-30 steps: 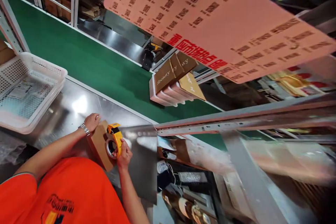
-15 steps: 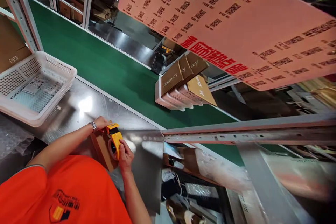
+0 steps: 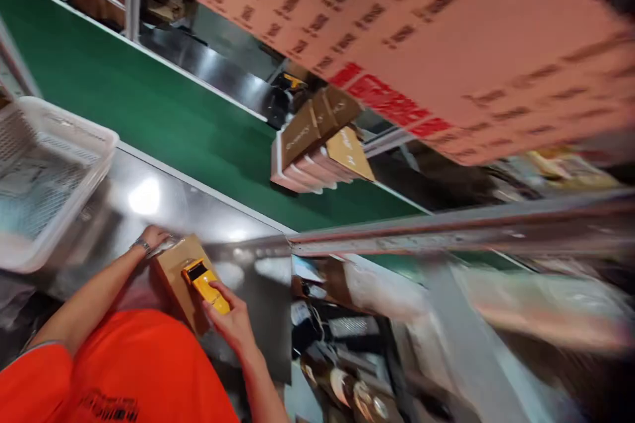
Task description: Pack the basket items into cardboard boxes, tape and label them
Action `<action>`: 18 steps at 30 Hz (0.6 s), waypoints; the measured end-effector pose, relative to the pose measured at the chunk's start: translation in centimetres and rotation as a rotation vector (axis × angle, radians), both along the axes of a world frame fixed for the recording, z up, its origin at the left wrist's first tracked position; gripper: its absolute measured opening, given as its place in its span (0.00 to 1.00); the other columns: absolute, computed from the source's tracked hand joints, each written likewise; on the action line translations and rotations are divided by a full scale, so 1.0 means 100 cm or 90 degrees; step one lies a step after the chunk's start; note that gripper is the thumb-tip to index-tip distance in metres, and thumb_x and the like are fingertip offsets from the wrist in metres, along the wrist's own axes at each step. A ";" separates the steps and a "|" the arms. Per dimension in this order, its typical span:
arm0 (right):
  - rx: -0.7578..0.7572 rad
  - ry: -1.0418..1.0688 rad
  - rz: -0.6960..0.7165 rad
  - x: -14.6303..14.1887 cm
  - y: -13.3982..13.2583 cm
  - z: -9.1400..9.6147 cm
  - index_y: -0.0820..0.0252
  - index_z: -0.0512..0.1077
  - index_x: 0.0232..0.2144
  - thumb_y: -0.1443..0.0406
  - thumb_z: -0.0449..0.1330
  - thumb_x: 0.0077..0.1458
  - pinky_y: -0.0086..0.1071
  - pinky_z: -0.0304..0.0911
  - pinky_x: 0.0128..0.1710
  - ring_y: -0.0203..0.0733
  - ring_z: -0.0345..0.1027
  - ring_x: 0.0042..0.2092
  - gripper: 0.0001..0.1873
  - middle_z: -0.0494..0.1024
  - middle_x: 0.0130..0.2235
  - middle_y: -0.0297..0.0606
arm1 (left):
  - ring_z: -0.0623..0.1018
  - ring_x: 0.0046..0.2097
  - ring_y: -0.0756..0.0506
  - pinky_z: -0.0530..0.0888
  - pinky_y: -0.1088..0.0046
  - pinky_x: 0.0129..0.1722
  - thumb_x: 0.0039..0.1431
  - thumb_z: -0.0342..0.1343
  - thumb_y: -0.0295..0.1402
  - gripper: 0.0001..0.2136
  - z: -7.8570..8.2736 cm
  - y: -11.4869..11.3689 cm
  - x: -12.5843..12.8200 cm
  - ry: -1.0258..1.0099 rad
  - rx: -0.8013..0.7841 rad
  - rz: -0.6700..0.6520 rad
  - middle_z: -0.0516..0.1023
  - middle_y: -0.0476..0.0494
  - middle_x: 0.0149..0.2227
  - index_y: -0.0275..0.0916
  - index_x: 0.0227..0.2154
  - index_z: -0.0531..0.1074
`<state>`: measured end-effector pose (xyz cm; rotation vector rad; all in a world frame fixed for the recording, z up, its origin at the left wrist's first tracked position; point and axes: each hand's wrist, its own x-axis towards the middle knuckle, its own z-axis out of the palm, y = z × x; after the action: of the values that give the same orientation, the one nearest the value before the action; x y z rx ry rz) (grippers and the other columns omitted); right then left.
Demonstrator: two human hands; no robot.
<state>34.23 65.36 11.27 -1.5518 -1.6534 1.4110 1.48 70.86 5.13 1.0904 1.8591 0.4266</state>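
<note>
A small brown cardboard box (image 3: 174, 272) lies on the steel worktop in front of me. My left hand (image 3: 155, 238), with a metal watch on the wrist, rests on the box's far end and holds it down. My right hand (image 3: 229, 322) is closed round a yellow tape dispenser (image 3: 204, 280), which lies flat along the top of the box. The picture is smeared by motion.
A white perforated basket (image 3: 74, 152) with papers stands at the left. Beyond the steel worktop (image 3: 163, 201) runs a green conveyor belt (image 3: 149, 112) carrying a tray of brown boxes (image 3: 317, 145). A pink sheet of printed codes (image 3: 446, 33) hangs overhead. A metal rail (image 3: 446, 228) crosses the right.
The tape dispenser has tipped from upright at the box's near end to lying flat along its top. My left hand has slid to the far end.
</note>
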 end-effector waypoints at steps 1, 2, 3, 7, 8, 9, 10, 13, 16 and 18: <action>-0.005 -0.006 0.006 0.000 -0.002 0.000 0.59 0.89 0.47 0.54 0.77 0.45 0.37 0.79 0.38 0.48 0.83 0.38 0.26 0.90 0.43 0.45 | 0.85 0.43 0.37 0.77 0.67 0.45 0.63 0.58 0.45 0.19 -0.007 -0.006 0.007 -0.005 0.004 -0.036 0.84 0.39 0.27 0.41 0.20 0.79; -0.009 -0.017 0.015 0.000 -0.003 -0.001 0.57 0.89 0.47 0.55 0.76 0.45 0.36 0.79 0.39 0.48 0.83 0.38 0.26 0.90 0.43 0.43 | 0.85 0.44 0.35 0.79 0.65 0.47 0.63 0.57 0.47 0.20 -0.017 -0.010 0.012 -0.011 0.008 -0.074 0.86 0.39 0.29 0.42 0.20 0.79; -0.011 -0.033 0.022 0.001 -0.002 -0.003 0.55 0.89 0.48 0.56 0.76 0.44 0.36 0.79 0.40 0.47 0.82 0.38 0.27 0.90 0.42 0.40 | 0.86 0.46 0.34 0.80 0.63 0.50 0.62 0.54 0.50 0.21 -0.030 -0.012 0.013 -0.012 0.043 -0.085 0.87 0.39 0.31 0.43 0.20 0.79; -0.020 -0.109 0.022 0.011 0.002 -0.013 0.46 0.89 0.51 0.57 0.76 0.40 0.38 0.79 0.45 0.47 0.82 0.39 0.31 0.91 0.43 0.34 | 0.87 0.57 0.30 0.81 0.57 0.62 0.55 0.52 0.56 0.21 -0.092 -0.002 0.010 -0.054 0.090 -0.116 0.92 0.42 0.44 0.50 0.29 0.85; -0.026 -0.123 0.021 0.014 0.002 -0.014 0.45 0.89 0.51 0.57 0.77 0.39 0.39 0.79 0.48 0.49 0.82 0.41 0.32 0.91 0.44 0.34 | 0.87 0.58 0.29 0.81 0.56 0.63 0.53 0.52 0.57 0.22 -0.103 0.000 0.009 -0.056 0.089 -0.101 0.92 0.42 0.47 0.50 0.32 0.86; -0.031 -0.137 0.020 0.018 0.001 -0.016 0.44 0.90 0.50 0.58 0.78 0.37 0.41 0.79 0.52 0.50 0.83 0.43 0.32 0.91 0.44 0.35 | 0.87 0.58 0.29 0.81 0.55 0.63 0.52 0.52 0.57 0.22 -0.112 0.002 0.009 -0.054 0.084 -0.082 0.92 0.42 0.48 0.51 0.34 0.86; -0.034 -0.153 0.015 0.021 0.001 -0.017 0.44 0.90 0.50 0.58 0.79 0.36 0.43 0.78 0.55 0.52 0.83 0.45 0.33 0.91 0.45 0.35 | 0.88 0.57 0.28 0.82 0.53 0.62 0.50 0.52 0.57 0.23 -0.118 0.002 0.009 -0.051 0.076 -0.064 0.92 0.42 0.48 0.52 0.36 0.87; -0.060 -0.209 -0.007 0.026 0.001 -0.018 0.43 0.90 0.50 0.60 0.80 0.32 0.44 0.78 0.58 0.55 0.84 0.49 0.37 0.90 0.49 0.38 | 0.89 0.56 0.26 0.84 0.51 0.60 0.46 0.52 0.58 0.23 -0.118 0.001 0.009 -0.044 0.062 -0.045 0.92 0.44 0.46 0.56 0.35 0.86; -0.105 -0.194 0.015 0.021 0.008 -0.019 0.46 0.90 0.51 0.60 0.80 0.34 0.41 0.79 0.54 0.53 0.85 0.46 0.36 0.90 0.47 0.38 | 0.87 0.61 0.27 0.82 0.52 0.64 0.46 0.53 0.60 0.21 -0.097 0.004 0.006 -0.059 0.054 -0.066 0.92 0.53 0.46 0.61 0.32 0.86; -0.074 -0.153 0.043 0.011 0.018 -0.019 0.49 0.90 0.49 0.60 0.80 0.35 0.38 0.78 0.53 0.51 0.84 0.45 0.32 0.90 0.44 0.37 | 0.85 0.63 0.32 0.81 0.53 0.65 0.51 0.50 0.61 0.21 -0.073 0.008 0.007 -0.062 0.029 -0.105 0.90 0.66 0.47 0.66 0.35 0.87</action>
<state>35.28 67.21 9.32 -1.8074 -1.8034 1.4236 2.14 71.69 -2.21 1.2221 1.6669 0.4200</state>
